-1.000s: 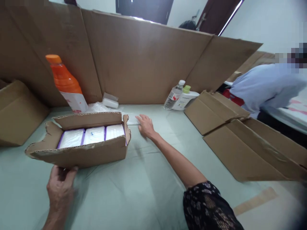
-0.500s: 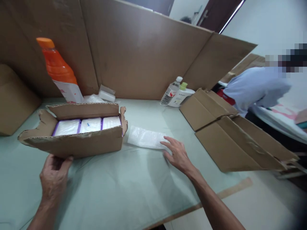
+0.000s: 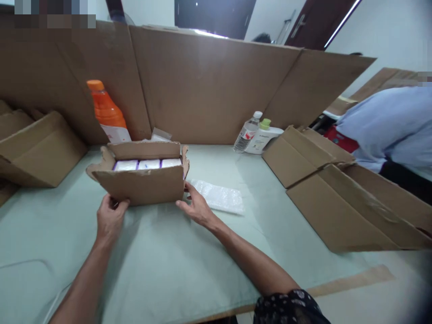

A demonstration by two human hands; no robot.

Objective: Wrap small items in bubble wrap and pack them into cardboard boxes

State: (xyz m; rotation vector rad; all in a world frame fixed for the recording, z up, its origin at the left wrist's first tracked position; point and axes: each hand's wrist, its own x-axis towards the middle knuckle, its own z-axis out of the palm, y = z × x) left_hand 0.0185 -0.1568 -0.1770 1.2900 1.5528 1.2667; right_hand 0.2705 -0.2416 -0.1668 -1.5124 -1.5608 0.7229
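Note:
An open cardboard box with torn flaps stands on the table, slightly left of the middle. Inside it, white packs with purple edges sit in a row. My left hand grips the lower left corner of the box, some fingers hidden beneath it. At the right end, my right hand holds the other lower corner, thumb at the front and fingers round the side. A flat strip of bubble wrap lies just beyond my right hand, apart from it.
Behind the box stand an orange bottle and a tall cardboard screen. A water bottle and a white bottle with a green cap are at the back right. Cardboard boxes flank both sides. A person in light blue is beyond.
My right hand has left the bubble wrap and moved left to the box's right corner. My left hand still holds the box. The view has shifted, showing more of the left side.

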